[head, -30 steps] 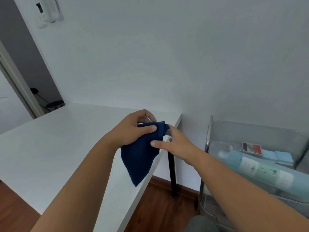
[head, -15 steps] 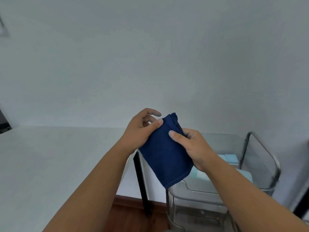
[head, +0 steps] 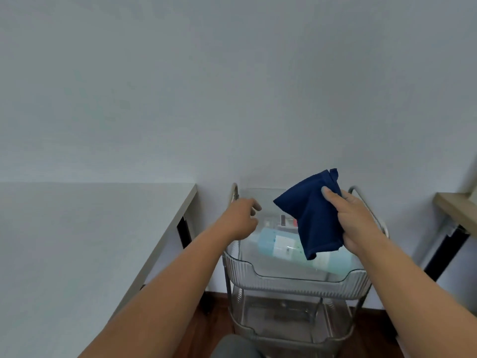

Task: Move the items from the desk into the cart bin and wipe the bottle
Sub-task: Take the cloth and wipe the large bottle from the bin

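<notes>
My left hand has let go of the cloth since the earlier frame and now reaches forward over the left rim of the bin. My right hand alone carries the cloth. The view has also swung right: the cart now sits centred, and the surface lies to the left.

Finger state: right fingers grasp the cloth, thumb pressed on its front face, the rest behind it. Left fingers are released and loosely curled, holding nothing, above the bin and apart from its contents.

Location of the task item: the bottle lies on its side inside the top bin, below and between both hands. The hanging cloth covers part of it. Small items lie behind it; I cannot identify them. The visible part of the surface carries nothing.

Probable step: take up the bottle with the left hand for wiping.

Hazards:
- The bottle lies flat and looks smooth. A one-handed grip near one end may let it tip or slide back.
- The left wrist passes close to the bin's handle; a hasty reach may knock it and roll the cart.
- The cloth hangs loose and may snag on the rim.
</notes>
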Demonstrator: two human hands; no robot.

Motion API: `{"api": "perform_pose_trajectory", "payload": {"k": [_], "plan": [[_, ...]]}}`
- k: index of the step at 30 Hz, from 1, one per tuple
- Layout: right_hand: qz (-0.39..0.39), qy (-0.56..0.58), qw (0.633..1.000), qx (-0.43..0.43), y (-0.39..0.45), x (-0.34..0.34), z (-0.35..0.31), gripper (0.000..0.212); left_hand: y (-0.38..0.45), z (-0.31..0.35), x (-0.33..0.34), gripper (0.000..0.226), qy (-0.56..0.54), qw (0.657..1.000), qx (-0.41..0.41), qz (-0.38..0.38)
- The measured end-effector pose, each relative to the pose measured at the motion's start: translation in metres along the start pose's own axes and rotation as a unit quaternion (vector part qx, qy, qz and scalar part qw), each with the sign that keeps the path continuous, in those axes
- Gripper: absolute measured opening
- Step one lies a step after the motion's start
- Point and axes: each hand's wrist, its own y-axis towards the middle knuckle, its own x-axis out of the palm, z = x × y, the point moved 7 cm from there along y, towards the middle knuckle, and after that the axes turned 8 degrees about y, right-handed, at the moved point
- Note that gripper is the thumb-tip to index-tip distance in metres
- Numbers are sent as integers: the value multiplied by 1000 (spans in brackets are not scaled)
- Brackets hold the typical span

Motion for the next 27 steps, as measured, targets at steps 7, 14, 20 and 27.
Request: {"api": "perform_pose_trajectory", "payload": {"k": [7,14,20,27], "plan": [[58,21,998,15,6,-51,7,21,27,-6,69,48,195,966,-55,-162],[84,24,996,17,5,-80,12,20,53,-26,91,46,242,946,-88,-194],[81,33,996,1,7,-85,13,18,55,-35,101,71,248,938,-79,-227],[84,37,996,-10,6,-81,13,13,52,-35,91,63,280,925,-55,-252]]}}
